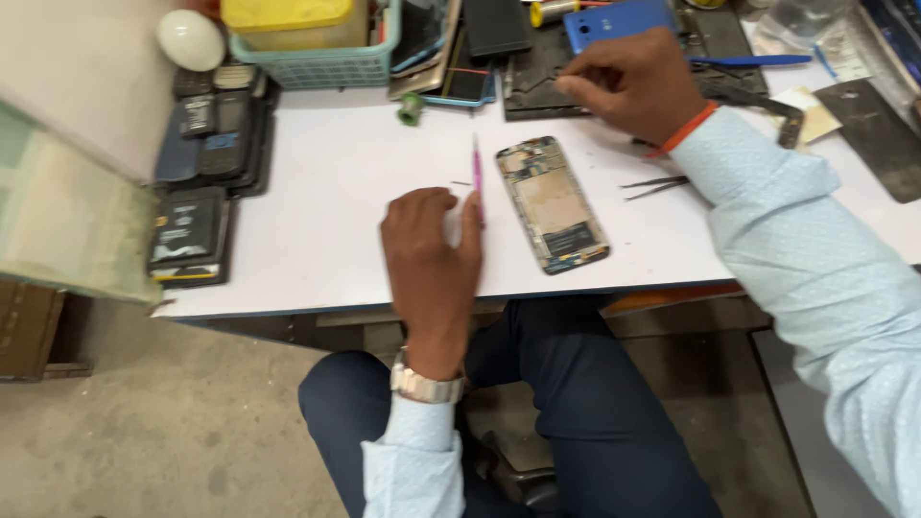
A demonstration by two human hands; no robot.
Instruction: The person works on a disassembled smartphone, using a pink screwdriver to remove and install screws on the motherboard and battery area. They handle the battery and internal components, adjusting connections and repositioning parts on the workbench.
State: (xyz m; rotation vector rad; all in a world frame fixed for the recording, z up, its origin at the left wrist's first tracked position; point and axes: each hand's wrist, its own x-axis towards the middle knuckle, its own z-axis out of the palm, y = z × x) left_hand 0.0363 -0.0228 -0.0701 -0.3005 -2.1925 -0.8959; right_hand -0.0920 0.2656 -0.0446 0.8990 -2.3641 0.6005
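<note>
An opened smartphone (554, 202) with its back cover off lies on the white worktable (317, 211), its boards and metal shield showing. My left hand (432, 254) rests on the table just left of it, fingers curled, with a thin pink tool (477, 179) lying along its fingertips; whether it grips the tool I cannot tell. My right hand (633, 84) reaches to the back of the table, fingers bent over a dark mat (537, 82) beside a blue phone cover (614, 21). What its fingers hold is hidden.
Metal tweezers (654, 185) lie right of the phone. Old phones and batteries (206, 134) are stacked at the left edge. A teal basket (321, 62) with a yellow box, a white bulb (190, 38), a small green part (411, 108) and a blue pry tool (748, 60) sit at the back.
</note>
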